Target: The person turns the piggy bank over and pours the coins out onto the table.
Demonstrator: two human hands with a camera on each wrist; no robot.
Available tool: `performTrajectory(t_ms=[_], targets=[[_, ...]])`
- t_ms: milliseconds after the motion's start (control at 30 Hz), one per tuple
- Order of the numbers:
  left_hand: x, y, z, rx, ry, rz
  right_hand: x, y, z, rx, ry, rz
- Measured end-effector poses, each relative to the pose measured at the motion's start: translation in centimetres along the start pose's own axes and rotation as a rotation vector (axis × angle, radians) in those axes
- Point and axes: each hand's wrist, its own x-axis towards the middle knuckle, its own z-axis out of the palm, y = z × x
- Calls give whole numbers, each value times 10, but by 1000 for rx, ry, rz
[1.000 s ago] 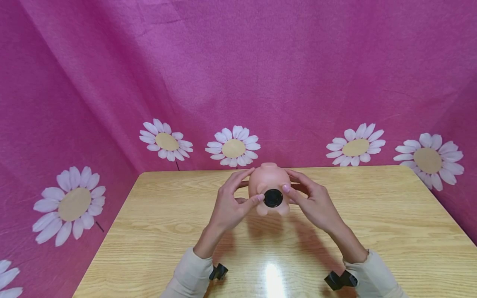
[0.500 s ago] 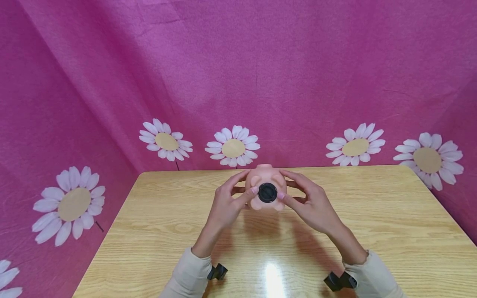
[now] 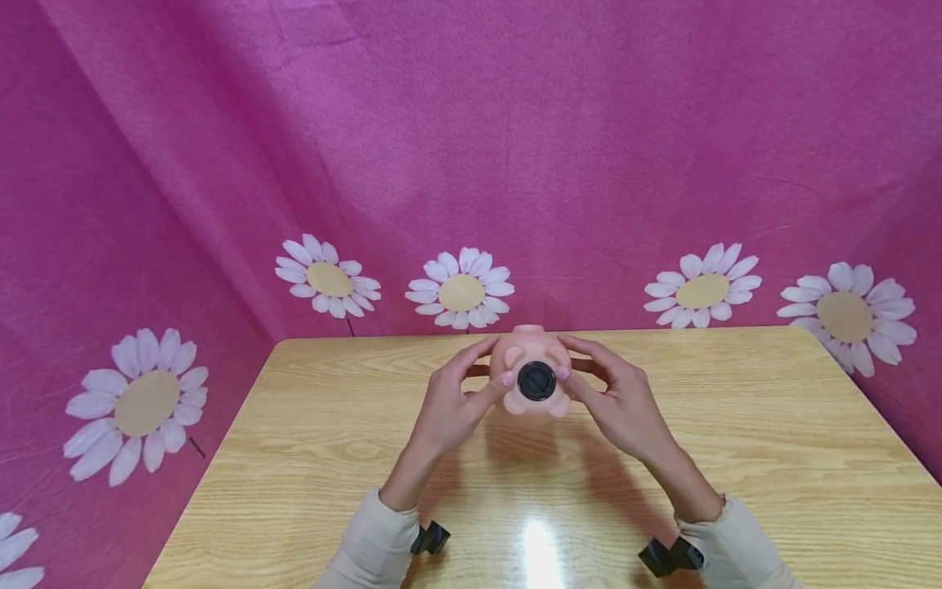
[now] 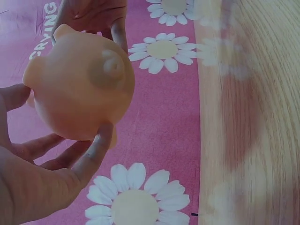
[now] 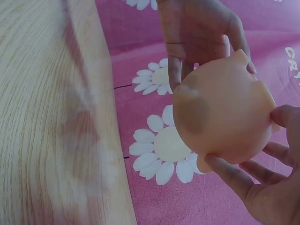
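Note:
A round pink piggy bank (image 3: 531, 352) is held up off the wooden table between both hands, with its underside and stubby feet turned toward the head camera. Set in that underside is a black round plug (image 3: 536, 381). My left hand (image 3: 458, 402) grips the left side, its thumb at the plug's edge and its other fingers behind the body. On the opposite side my right hand (image 3: 621, 401) holds it the same way. Both wrist views show the smooth body, the piggy bank (image 4: 84, 86) having a small curled bump and a darker round patch.
The light wooden table (image 3: 294, 491) reaches back to a pink cloth (image 3: 471, 147) printed with white daisies. A black wrist camera (image 3: 430, 538) is on the left sleeve, and another black camera (image 3: 671, 556) is on the right.
The piggy bank has tipped so its underside and plug face the head camera more squarely. It shifted slightly left, then back right. Both hands keep their hold.

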Motion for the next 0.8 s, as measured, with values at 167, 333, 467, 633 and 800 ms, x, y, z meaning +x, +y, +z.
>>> performTrajectory(t_ms=[167,333,467,633,800], targets=[[-1,-1,0,-38,-28,44,0,-3,1,38,12,60],[-1,-2,0,-62,-42,100,-2,-7,0,47,11,103],[-2,-2,1,-88,-54,135,-2,-9,-1,71,3,144],[-2,-1,3,-47,-81,150,-1,-10,-1,155,-3,177],[-1,-1,4,-7,-89,161,-1,-10,0,220,-22,177]])
